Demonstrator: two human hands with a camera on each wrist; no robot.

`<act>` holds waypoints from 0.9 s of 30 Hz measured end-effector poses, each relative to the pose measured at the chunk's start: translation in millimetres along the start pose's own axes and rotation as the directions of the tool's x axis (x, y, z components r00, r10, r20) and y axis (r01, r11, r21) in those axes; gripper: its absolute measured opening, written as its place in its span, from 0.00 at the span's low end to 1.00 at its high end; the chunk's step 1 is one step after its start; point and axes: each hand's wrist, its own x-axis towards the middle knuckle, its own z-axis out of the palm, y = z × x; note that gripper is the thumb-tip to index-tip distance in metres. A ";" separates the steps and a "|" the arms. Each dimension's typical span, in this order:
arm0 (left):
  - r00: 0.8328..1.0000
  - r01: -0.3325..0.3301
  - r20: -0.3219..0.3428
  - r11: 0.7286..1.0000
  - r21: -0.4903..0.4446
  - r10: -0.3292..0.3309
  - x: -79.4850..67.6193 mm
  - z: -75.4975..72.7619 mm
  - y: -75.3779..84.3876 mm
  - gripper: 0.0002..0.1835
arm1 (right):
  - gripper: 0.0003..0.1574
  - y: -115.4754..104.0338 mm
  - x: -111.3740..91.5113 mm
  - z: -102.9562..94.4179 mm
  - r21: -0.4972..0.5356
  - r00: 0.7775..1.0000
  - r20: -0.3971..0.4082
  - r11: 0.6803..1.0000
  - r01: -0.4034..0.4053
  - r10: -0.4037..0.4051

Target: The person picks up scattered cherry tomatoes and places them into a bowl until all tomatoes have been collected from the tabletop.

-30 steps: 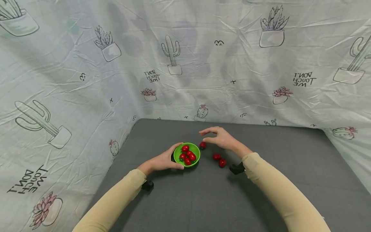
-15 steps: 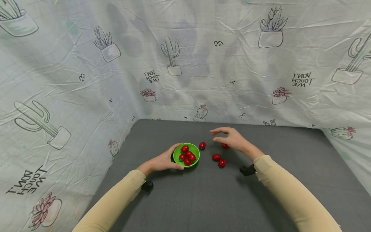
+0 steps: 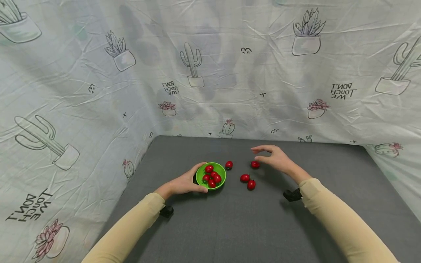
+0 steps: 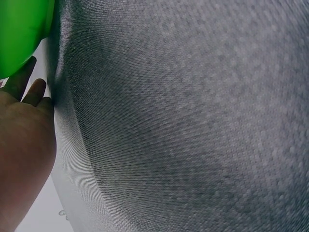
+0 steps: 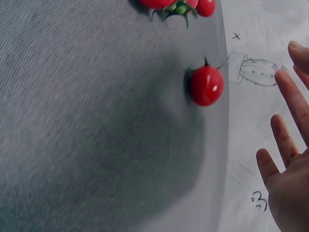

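Note:
A green bowl (image 3: 199,181) holding several cherry tomatoes (image 3: 209,169) stands on the grey table. My left hand (image 3: 184,182) grips the bowl's left side, thumb at the near rim and fingers at the far rim. In the left wrist view, fingers (image 4: 35,92) touch the bowl's green outer wall (image 4: 21,36). Above and just right of a loose tomato (image 3: 255,164), my right hand (image 3: 276,158) hovers with nothing in it, fingers and thumb apart. The right wrist view shows a tomato (image 5: 206,86) with a green stem, apart from the fingers (image 5: 292,99).
Another tomato (image 3: 228,165) lies close to the bowl's right side. Two more tomatoes (image 3: 245,178) lie together nearer me. A pale cloth (image 3: 250,91) printed with cacti hangs behind and left of the grey table (image 3: 210,226). Black devices (image 3: 292,195) sit at both wrists.
My right hand has moved rightward from the tomato beside the bowl to the farther right tomato, which it earlier hid. My left hand and the bowl stay in place.

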 end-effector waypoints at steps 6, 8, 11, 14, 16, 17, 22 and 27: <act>1.000 0.002 -0.005 1.000 0.005 -0.002 0.6 0.4 -1.6 0.58 | 0.30 9.0 -3.3 -0.6 -0.043 1.000 0.000 0.999 -0.012 0.012; 1.000 0.000 -0.004 1.000 0.004 0.000 0.7 0.5 -1.5 0.58 | 0.30 12.2 -4.6 0.0 -0.050 1.000 0.003 0.999 -0.005 0.006; 1.000 -0.001 -0.004 1.000 0.003 0.001 0.6 0.3 -0.8 0.58 | 0.30 17.2 -5.8 1.7 -0.060 1.000 0.013 0.998 0.020 -0.020; 1.000 0.000 -0.003 1.000 0.001 0.000 0.4 0.1 -0.4 0.58 | 0.30 21.7 -6.0 3.3 -0.057 0.999 0.028 0.998 0.039 -0.037; 1.000 0.002 -0.002 1.000 0.000 -0.002 0.4 0.0 -0.4 0.58 | 0.31 23.7 -5.9 4.5 -0.056 0.999 0.036 0.998 0.037 -0.035; 1.000 0.005 -0.001 1.000 -0.001 -0.005 0.3 0.0 -0.4 0.58 | 0.31 24.3 -5.8 5.0 -0.055 0.999 0.040 0.998 0.035 -0.032; 1.000 0.007 0.000 1.000 -0.009 -0.007 -1.3 0.1 0.9 0.58 | 0.31 26.1 -4.5 8.0 -0.056 0.998 0.056 0.998 0.013 -0.010; 1.000 0.008 0.001 1.000 -0.008 -0.008 -2.8 0.3 2.6 0.57 | 0.31 29.0 -3.4 11.0 -0.064 0.998 0.063 0.998 0.029 -0.025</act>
